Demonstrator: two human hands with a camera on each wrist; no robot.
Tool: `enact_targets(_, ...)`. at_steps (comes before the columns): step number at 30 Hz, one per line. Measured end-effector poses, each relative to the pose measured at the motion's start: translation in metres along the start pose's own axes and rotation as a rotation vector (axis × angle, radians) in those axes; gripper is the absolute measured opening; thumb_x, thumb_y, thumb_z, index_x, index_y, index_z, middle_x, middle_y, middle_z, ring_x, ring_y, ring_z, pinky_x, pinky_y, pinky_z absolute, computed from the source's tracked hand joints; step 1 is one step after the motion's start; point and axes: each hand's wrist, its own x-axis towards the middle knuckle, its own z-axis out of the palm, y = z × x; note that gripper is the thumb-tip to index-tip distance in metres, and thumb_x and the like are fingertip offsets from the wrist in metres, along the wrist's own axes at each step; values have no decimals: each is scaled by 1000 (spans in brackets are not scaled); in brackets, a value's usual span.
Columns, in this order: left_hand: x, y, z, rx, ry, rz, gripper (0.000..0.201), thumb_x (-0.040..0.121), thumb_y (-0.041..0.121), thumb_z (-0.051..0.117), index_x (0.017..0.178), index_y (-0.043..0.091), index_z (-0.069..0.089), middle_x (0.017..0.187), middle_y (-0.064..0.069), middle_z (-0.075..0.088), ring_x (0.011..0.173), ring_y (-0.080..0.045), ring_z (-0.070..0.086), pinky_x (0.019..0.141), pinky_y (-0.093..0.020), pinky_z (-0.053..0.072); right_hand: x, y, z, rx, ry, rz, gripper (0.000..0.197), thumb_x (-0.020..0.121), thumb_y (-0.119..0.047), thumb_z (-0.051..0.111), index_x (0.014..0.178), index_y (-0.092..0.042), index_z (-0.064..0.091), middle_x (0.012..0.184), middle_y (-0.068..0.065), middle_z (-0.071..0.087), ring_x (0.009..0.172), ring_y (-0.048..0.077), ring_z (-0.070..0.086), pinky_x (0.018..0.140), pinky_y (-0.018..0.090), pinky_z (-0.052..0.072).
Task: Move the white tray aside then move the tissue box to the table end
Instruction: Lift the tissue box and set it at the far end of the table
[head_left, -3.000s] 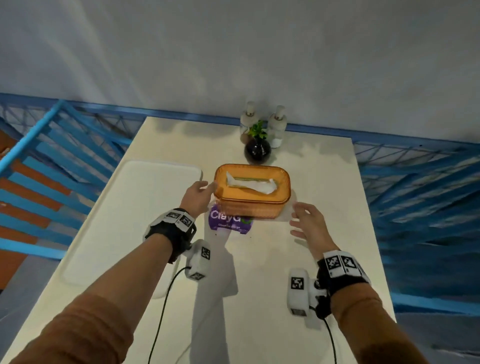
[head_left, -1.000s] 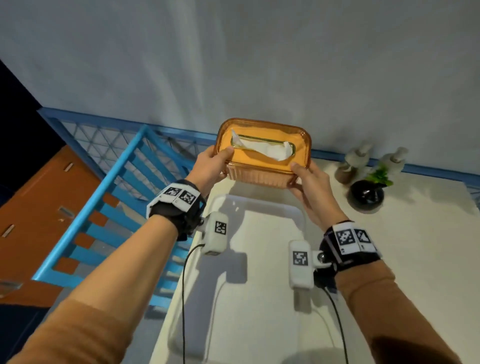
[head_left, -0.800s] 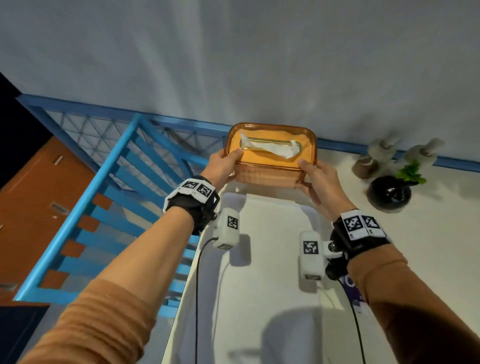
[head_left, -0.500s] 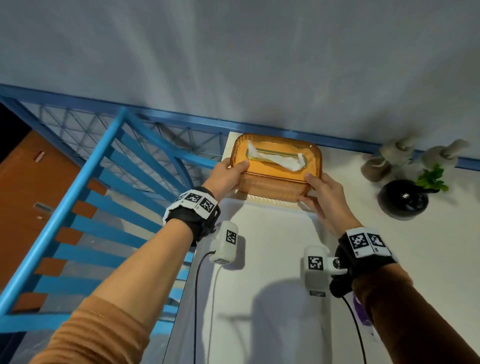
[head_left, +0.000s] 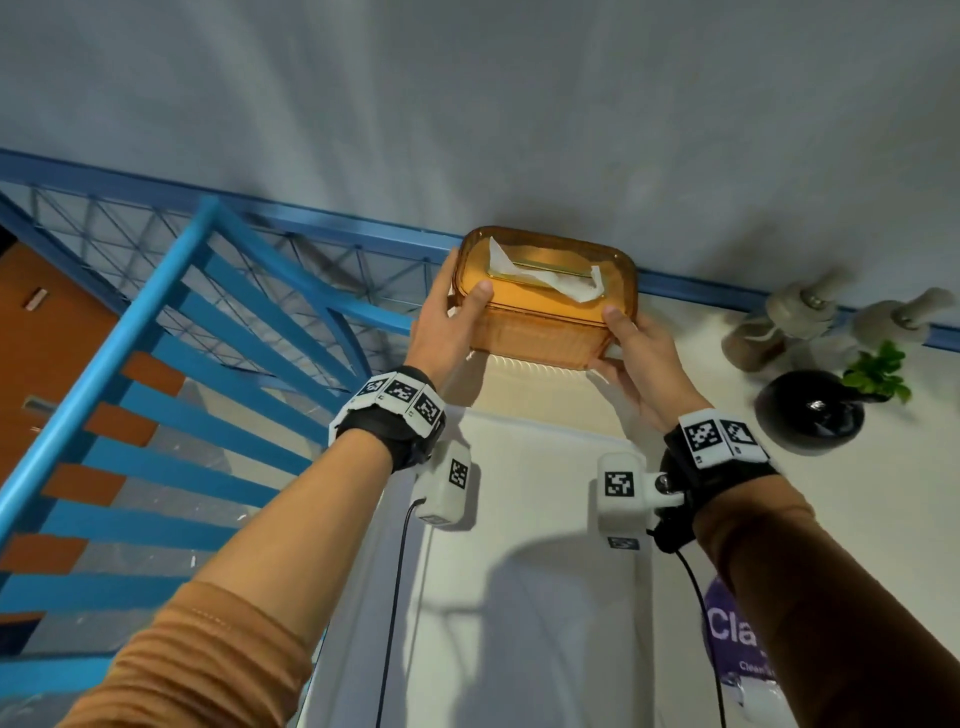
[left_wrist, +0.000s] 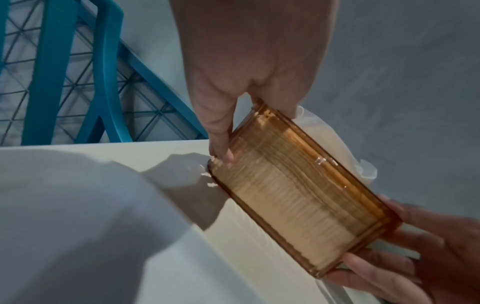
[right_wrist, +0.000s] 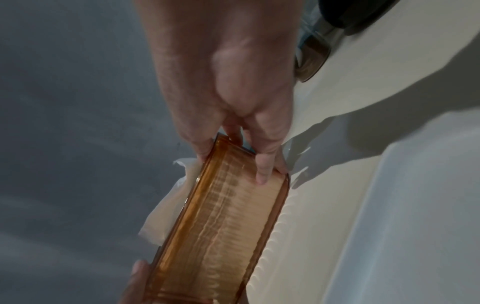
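Note:
The amber tissue box (head_left: 545, 306) with a white tissue poking from its slot is at the far left corner of the cream table (head_left: 857, 519), against the wall. My left hand (head_left: 452, 322) grips its left end, thumb on the lid. My right hand (head_left: 631, 353) grips its right end. In the left wrist view the tissue box (left_wrist: 293, 191) is held between the left hand (left_wrist: 233, 127) and the right hand (left_wrist: 415, 267), its lower edge near the table. The right wrist view shows my right hand (right_wrist: 244, 148) on the tissue box (right_wrist: 223, 230). The white tray (head_left: 519, 597) lies just in front of the box.
A black round vase with a green plant (head_left: 815, 410) and two pump bottles (head_left: 800, 322) stand at the far right by the wall. A purple packet (head_left: 727, 639) lies by my right forearm. A blue railing (head_left: 156, 332) runs along the table's left edge.
Both hands carried the tissue box from the table's middle, over the tray, to the far left corner by the wall, and lowered it there over the last second.

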Motion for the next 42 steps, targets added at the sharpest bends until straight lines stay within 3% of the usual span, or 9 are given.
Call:
enact_targets(4, 6, 3, 2, 32, 11, 52, 68, 91, 48, 46, 149, 32, 15, 150, -6, 41, 134, -25, 45, 109, -52, 41, 12, 0, 3, -76, 10, -33, 42, 93, -36, 53, 130, -16, 55, 123, 7, 68, 110, 20, 67, 100, 47, 52)
enact_targets(13, 15, 3, 2, 70, 31, 81, 65, 91, 49, 44, 149, 30, 19, 151, -5, 38, 134, -26, 43, 106, -53, 43, 30, 3, 4, -195, 51, -26, 34, 79, -59, 55, 97, -31, 62, 116, 4, 69, 108, 25, 66, 95, 51, 54)
enact_targets(17, 13, 3, 0, 78, 2, 74, 66, 92, 49, 43, 150, 30, 16, 152, -4, 37, 136, -27, 41, 110, -52, 39, 49, 15, -6, -233, 61, -21, 68, 60, -82, 56, 103, -30, 64, 118, 5, 68, 109, 27, 65, 95, 51, 53)
enact_targets(23, 3, 12, -9, 198, -13, -8, 80, 89, 55, 43, 150, 33, -3, 161, -9, 18, 146, -32, 24, 118, -53, 22, 13, -10, 0, -297, 99, 68, 79, 84, -63, 47, 146, -17, 31, 134, 9, 53, 78, 16, 56, 86, 39, 57)
enact_targets(28, -24, 34, -19, 239, 168, -48, 81, 89, 39, 54, 152, 25, 3, 161, -11, 19, 147, -30, 21, 119, -50, 22, -33, -31, -11, -359, 107, 67, 61, 94, -40, 51, 147, -17, 31, 145, 10, 42, 102, 19, 56, 92, 34, 51)
enact_targets(34, -111, 80, -19, 298, 8, 55, 56, 89, 26, 54, 142, 24, 34, 128, -5, 59, 124, -22, 53, 108, -47, 41, -136, -73, -35, -622, -117, -150, 32, 96, -20, 51, 127, -15, 57, 121, 3, 60, 112, 25, 60, 96, 43, 53)
enact_targets(37, -191, 85, -19, 472, -224, 81, 40, 91, 29, 54, 131, 22, 52, 119, -1, 64, 110, -15, 59, 92, -34, 51, -216, -78, -65, -786, -268, -227, 30, 94, -25, 53, 123, -20, 61, 114, 5, 68, 102, 19, 67, 92, 41, 54)
enact_targets(40, -363, 65, 7, 594, -281, 127, 34, 91, 31, 54, 124, 23, 58, 118, 1, 66, 105, -13, 61, 74, -18, 45, -364, -39, -141, -997, -415, -273, 27, 93, -26, 55, 119, -23, 64, 107, 4, 71, 98, 18, 68, 89, 37, 53)
enact_targets(42, -367, 61, 2, 650, -307, 92, 33, 91, 33, 54, 122, 24, 59, 117, 1, 66, 105, -15, 61, 78, -21, 45, -369, -27, -148, -1033, -454, -245, 27, 93, -25, 55, 119, -24, 64, 106, 4, 72, 97, 19, 67, 86, 30, 51)
